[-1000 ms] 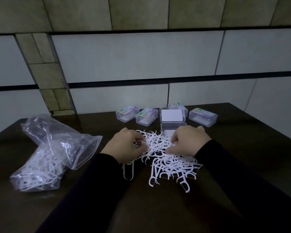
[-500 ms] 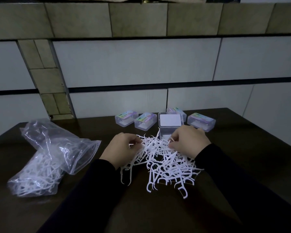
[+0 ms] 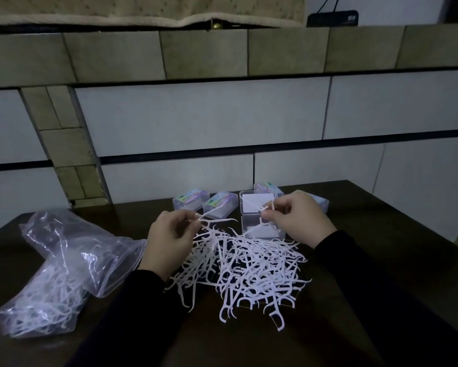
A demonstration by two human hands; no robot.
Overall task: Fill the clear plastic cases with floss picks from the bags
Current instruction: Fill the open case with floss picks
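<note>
A loose pile of white floss picks [image 3: 249, 266] lies on the dark table in front of me. My left hand [image 3: 169, 234] is raised at the pile's left edge and pinches a few floss picks between fingertips. My right hand [image 3: 296, 217] pinches some picks just above the open clear case [image 3: 251, 226], whose lid [image 3: 251, 203] stands tilted back behind it. Closed clear cases with coloured labels sit behind: one case [image 3: 189, 201] at far left, a second case [image 3: 220, 205] beside it, a third case [image 3: 267, 186] behind the lid.
Two clear plastic bags lie at the left: one bag [image 3: 71, 245] nearly empty and open, another bag [image 3: 40, 305] with many picks inside. The dark table [image 3: 368, 234] ends at a tiled wall [image 3: 196, 123] behind the cases. A further case [image 3: 322, 202] peeks from behind my right hand.
Both hands have lifted off the pile with picks pinched in their fingers. My right hand has moved up over the open case. The camera has tilted upward.
</note>
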